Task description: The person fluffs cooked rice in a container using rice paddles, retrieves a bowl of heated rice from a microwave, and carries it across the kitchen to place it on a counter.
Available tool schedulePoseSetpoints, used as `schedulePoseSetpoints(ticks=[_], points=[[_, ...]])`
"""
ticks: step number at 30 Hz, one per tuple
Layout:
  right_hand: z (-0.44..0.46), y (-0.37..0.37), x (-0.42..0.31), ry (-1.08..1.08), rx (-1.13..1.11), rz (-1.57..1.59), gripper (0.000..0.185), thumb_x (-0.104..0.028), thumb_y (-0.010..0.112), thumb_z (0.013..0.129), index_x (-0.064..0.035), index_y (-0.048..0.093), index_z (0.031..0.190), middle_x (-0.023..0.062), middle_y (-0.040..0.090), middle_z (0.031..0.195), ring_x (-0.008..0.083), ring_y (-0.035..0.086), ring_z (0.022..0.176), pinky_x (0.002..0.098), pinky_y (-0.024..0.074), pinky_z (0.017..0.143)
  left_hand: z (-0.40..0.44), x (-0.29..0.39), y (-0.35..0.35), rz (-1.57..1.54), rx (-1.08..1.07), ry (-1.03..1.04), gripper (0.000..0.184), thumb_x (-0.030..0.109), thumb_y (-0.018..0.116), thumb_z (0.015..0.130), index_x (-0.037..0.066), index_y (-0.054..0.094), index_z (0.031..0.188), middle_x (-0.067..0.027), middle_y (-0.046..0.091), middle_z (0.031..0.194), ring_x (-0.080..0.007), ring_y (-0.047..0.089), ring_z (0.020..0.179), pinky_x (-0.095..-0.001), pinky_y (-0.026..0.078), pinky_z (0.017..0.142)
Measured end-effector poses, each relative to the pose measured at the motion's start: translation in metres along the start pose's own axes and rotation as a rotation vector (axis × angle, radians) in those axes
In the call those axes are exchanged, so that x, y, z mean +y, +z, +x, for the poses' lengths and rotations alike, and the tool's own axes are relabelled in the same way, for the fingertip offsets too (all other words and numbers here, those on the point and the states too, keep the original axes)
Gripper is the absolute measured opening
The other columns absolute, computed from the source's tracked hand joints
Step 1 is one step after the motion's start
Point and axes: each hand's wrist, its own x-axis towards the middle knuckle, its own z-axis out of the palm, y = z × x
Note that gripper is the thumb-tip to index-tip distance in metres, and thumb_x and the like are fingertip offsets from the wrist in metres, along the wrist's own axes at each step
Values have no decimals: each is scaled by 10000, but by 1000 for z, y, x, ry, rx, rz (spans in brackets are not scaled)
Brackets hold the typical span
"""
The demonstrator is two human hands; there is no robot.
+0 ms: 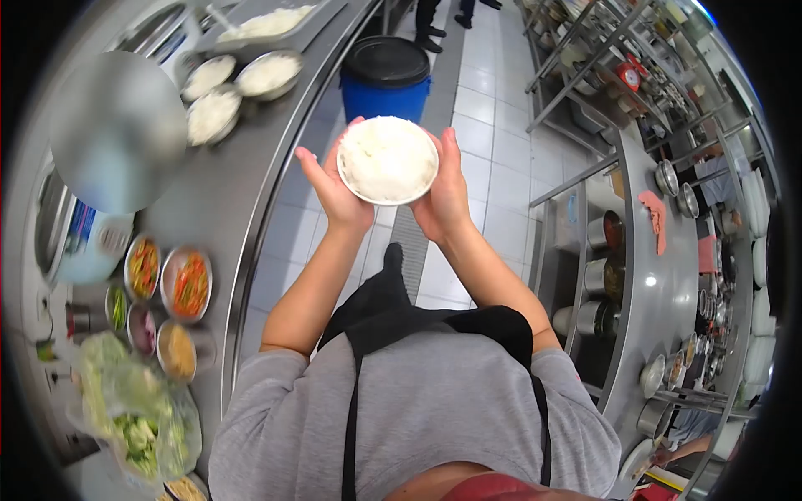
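A white bowl (389, 202) heaped with white rice (388, 159) is held out in front of me between both hands. My left hand (344, 190) is wrapped around the bowl's left side, its thumb pointing outward. On the other side, my right hand (442, 188) cups the bowl, thumb up beside the rim. The fingers under the bowl are mostly hidden. More rice bowls (269, 75) stand on the steel counter (276, 154) to the left, near a metal tray (322, 21) of rice.
A blue barrel (384, 102) with a black lid stands ahead on the tiled floor. Vegetable bowls (186, 284) and a plastic bag of greens (142, 417) sit on the left counter. A steel table (647, 275) and shelves flank the right. Another person's legs (426, 21) show ahead.
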Motion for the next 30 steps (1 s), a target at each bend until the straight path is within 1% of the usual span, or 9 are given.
schedulePoseSetpoints(ticks=[9, 12, 13, 17, 20, 21, 26, 27, 30], points=[[169, -139, -126, -74, 189, 203, 611, -502, 231, 884, -16, 380, 1222, 135, 471, 1198, 247, 463, 1102, 367, 357, 941, 205, -129, 94, -181, -374, -403, 692, 536, 160, 869, -26, 430, 1169, -148, 464, 1206, -232, 416, 1143, -331, 301, 973], [207, -179, -169, -80, 225, 346, 572, -474, 265, 881, -27, 406, 1211, 126, 474, 1201, 252, 462, 1104, 379, 355, 940, 270, -164, 129, -138, -380, -494, 397, 329, 374, 892, 13, 444, 1122, -114, 525, 1063, -218, 452, 1094, -346, 360, 918], [218, -193, -180, -98, 269, 381, 548, -452, 276, 885, -31, 411, 1208, 124, 476, 1200, 254, 463, 1104, 383, 354, 942, 291, -174, 141, -118, -315, -473, 231, 189, 493, 854, 24, 501, 1014, -66, 542, 908, -160, 523, 932, -286, 421, 781], [276, -260, -213, -218, 356, 432, 469, -370, 301, 894, -41, 414, 1208, 113, 479, 1202, 263, 463, 1103, 389, 357, 944, 399, -228, 141, 286, -301, -299, 114, 83, 618, 763, 20, 567, 844, 20, 528, 679, -27, 447, 574, -163, 354, 519], [335, -309, -241, -200, 382, 387, 443, -340, 292, 900, -45, 419, 1204, 109, 480, 1201, 264, 463, 1102, 390, 362, 942, 470, -255, 141, 631, -377, -240, 124, 86, 631, 752, 19, 568, 834, 27, 517, 653, -14, 431, 559, -158, 337, 485], [359, -324, -252, -177, 341, 398, 446, -341, 290, 901, -37, 420, 1200, 113, 476, 1204, 267, 464, 1100, 390, 365, 939, 496, -266, 133, 774, -407, -272, 181, 50, 661, 703, -1, 579, 856, -39, 587, 774, -76, 534, 644, -211, 424, 536], [504, -361, -315, -53, 263, 299, 460, -337, 287, 902, -9, 412, 1199, 132, 473, 1202, 272, 469, 1092, 384, 367, 940, 589, -309, 117, 1563, -579, 67, 419, 152, 687, 665, 42, 555, 1048, -106, 580, 1044, -186, 541, 1003, -309, 432, 834], [537, -363, -327, -27, 199, 294, 460, -337, 289, 902, -8, 413, 1199, 135, 474, 1200, 272, 471, 1090, 384, 367, 940, 608, -314, 124, 1501, -536, -96, 487, 231, 679, 676, 36, 524, 1095, -155, 525, 1124, -245, 497, 1065, -348, 412, 859], [633, -379, -346, 47, 117, 325, 459, -341, 297, 901, -5, 423, 1188, 145, 483, 1186, 271, 487, 1070, 381, 366, 941, 668, -338, 155, 1021, -291, -411, 521, 240, 682, 684, 37, 502, 1129, -157, 495, 1165, -278, 471, 1094, -369, 391, 886]])
